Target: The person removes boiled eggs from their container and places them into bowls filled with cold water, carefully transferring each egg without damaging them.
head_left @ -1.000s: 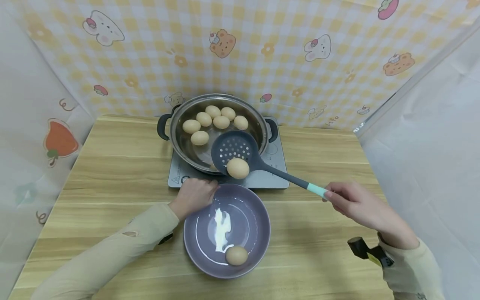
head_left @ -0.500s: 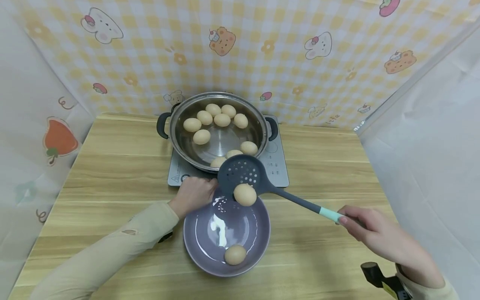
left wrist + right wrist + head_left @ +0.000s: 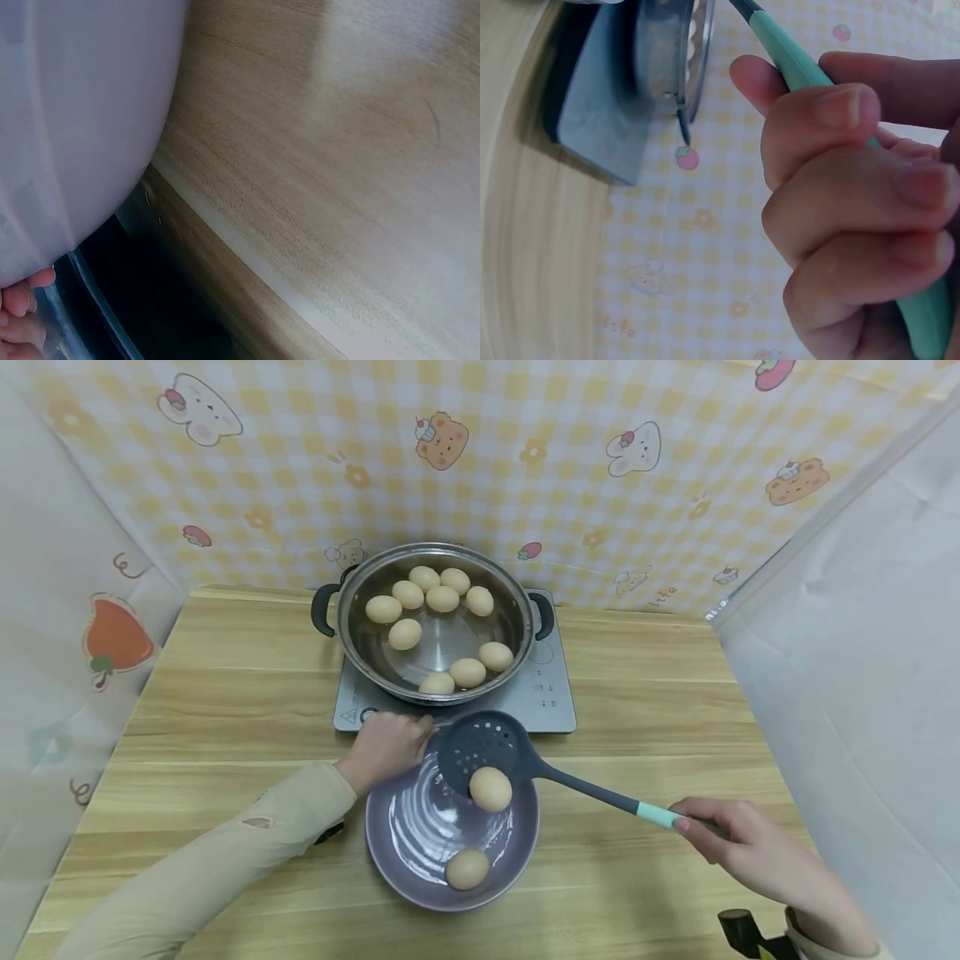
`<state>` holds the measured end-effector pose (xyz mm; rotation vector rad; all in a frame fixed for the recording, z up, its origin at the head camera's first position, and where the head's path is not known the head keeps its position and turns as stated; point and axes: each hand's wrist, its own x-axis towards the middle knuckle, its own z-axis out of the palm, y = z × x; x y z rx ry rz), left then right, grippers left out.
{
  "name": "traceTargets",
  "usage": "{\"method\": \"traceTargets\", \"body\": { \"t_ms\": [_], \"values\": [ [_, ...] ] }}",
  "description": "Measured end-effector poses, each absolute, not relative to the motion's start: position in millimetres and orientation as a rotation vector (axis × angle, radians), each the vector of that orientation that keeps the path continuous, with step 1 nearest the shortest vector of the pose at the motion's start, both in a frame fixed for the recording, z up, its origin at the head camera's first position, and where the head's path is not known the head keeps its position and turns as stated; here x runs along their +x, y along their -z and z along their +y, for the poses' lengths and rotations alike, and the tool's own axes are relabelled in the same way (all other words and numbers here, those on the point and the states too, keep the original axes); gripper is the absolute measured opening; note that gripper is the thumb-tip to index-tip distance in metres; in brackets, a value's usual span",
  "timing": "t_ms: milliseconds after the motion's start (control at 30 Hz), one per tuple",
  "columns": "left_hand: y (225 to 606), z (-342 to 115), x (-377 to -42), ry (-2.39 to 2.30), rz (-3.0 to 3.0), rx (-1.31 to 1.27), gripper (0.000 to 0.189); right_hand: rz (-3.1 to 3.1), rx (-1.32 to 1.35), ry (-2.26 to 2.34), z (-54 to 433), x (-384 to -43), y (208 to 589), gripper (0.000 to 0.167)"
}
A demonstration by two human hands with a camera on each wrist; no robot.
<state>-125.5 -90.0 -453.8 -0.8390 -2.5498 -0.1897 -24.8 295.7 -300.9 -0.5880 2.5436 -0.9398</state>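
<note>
My right hand [image 3: 761, 852] grips the mint-green handle [image 3: 799, 60] of a dark grey skimmer, fingers curled round it in the right wrist view. The perforated skimmer head [image 3: 480, 745] is over the back part of a purple deep plate [image 3: 393, 872], with a brown egg [image 3: 491, 789] at its front edge. Another egg [image 3: 467, 869] lies at the front of the plate. My left hand [image 3: 386, 749] holds the plate's back left rim; its fingertips [image 3: 37, 277] show at the plate's underside in the left wrist view.
Behind the plate, a steel pot [image 3: 438, 697] with black side handles stands on a grey induction cooktop [image 3: 551, 710]. Several eggs [image 3: 405, 634] lie in it. A yellow checked cloth [image 3: 480, 502] hangs behind the wooden table [image 3: 637, 693], with white sheets at both sides.
My right hand has brought the skimmer, egg aboard, from over the pot's front rim toward me and down over the plate. The left hand has stayed at the rim.
</note>
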Motion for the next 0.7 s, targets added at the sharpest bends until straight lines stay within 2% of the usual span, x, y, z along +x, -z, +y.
{"method": "traceTargets", "body": {
  "t_ms": [300,700],
  "values": [
    [452.7,-90.2,-125.7,0.15,-2.545,-0.849,0.028,2.557,-0.449,0.88,301.4,-24.3,315.2,0.015],
    [452.7,-90.0,-124.5,0.152,-2.544,-0.838,0.028,2.494,-0.379,0.873,301.2,-25.2,327.2,0.023]
  ]
}}
